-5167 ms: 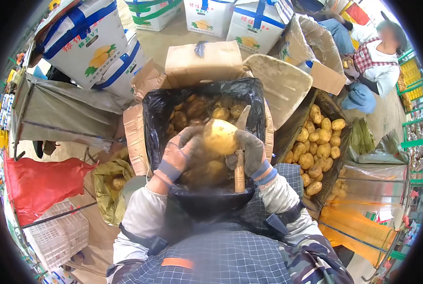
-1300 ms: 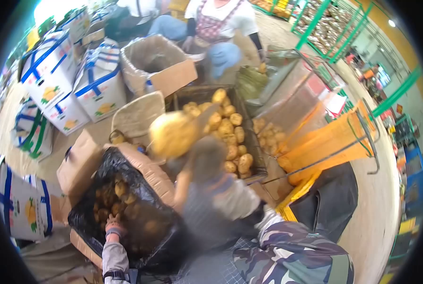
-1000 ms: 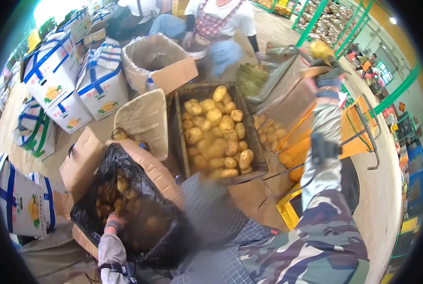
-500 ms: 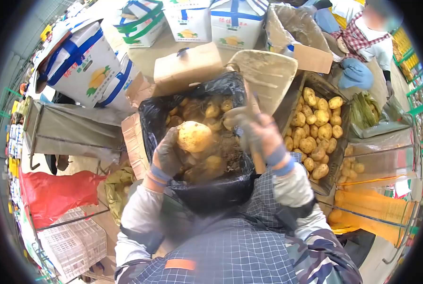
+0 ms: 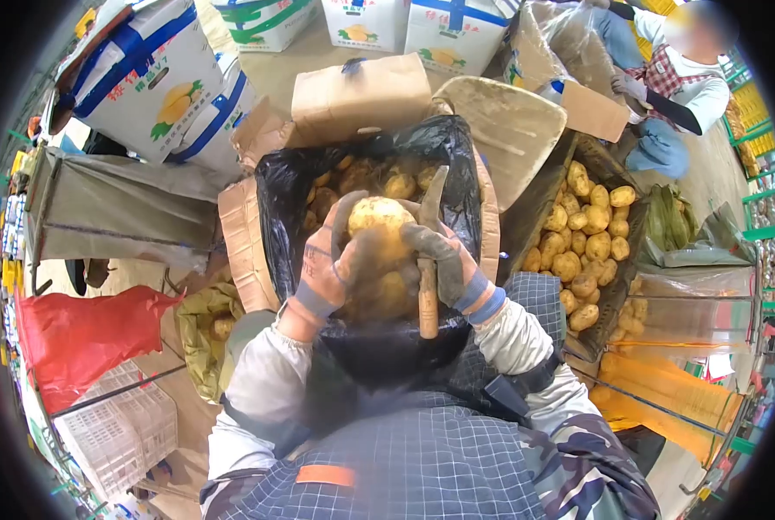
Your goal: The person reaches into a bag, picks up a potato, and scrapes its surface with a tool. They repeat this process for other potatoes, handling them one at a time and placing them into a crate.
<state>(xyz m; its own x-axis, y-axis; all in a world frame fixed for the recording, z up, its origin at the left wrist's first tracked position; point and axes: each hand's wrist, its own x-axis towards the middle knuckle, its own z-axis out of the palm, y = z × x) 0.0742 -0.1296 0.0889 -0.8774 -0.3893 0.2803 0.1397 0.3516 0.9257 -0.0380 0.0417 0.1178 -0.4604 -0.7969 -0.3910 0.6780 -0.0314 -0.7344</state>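
Observation:
My left hand (image 5: 322, 264), in a grey-and-orange glove, is closed around a large yellow potato (image 5: 377, 217) above a box lined with a black plastic bag (image 5: 366, 345). My right hand (image 5: 450, 264), also gloved, grips a small sickle (image 5: 428, 303) with a wooden handle and a slightly curved blade pointing up and away from me. Its fingertips touch the potato's right side. Beneath both hands, more potatoes (image 5: 400, 185) lie inside the lined box, partly hidden and blurred.
To the right stands a dark crate (image 5: 521, 227) full of potatoes. A dirty pale scoop-like panel (image 5: 504, 126) leans behind the box. White printed cartons (image 5: 145, 78) stand at the back left. Another person (image 5: 674, 78) sits at the far right. A red bag (image 5: 93, 334) hangs left.
My right hand has come left and inward with the sickle and now touches the potato. My left hand has raised the potato slightly away from me, turning it. The view has shifted a little.

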